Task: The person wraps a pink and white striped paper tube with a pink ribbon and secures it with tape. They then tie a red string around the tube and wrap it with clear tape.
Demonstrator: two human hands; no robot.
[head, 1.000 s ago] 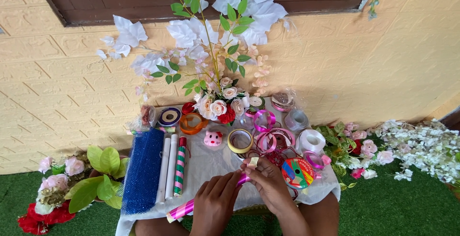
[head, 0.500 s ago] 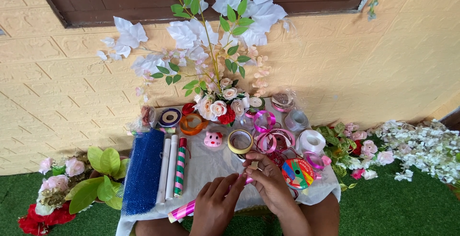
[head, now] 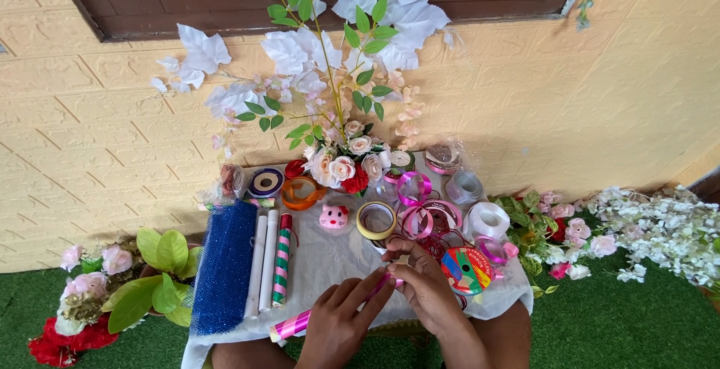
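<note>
My left hand (head: 339,324) and my right hand (head: 421,283) meet over a small table under a white cloth (head: 330,253). Both pinch a shiny pink roll of wrapping (head: 294,325) that runs from the lower left up to my fingertips. The right fingers curl over its upper end, close to a spool of yellow tape (head: 376,220) and a round multicoloured ribbon spool (head: 465,270). A tangle of pink ribbon (head: 427,215) lies just beyond my right hand.
A blue mesh roll (head: 223,264), two white rolls (head: 260,264) and a striped roll (head: 282,258) lie at left. A pink pig figure (head: 334,217), an artificial flower bouquet (head: 341,163) and more ribbon spools stand behind. Fake flowers (head: 652,226) and leaves (head: 154,279) lie on green turf both sides.
</note>
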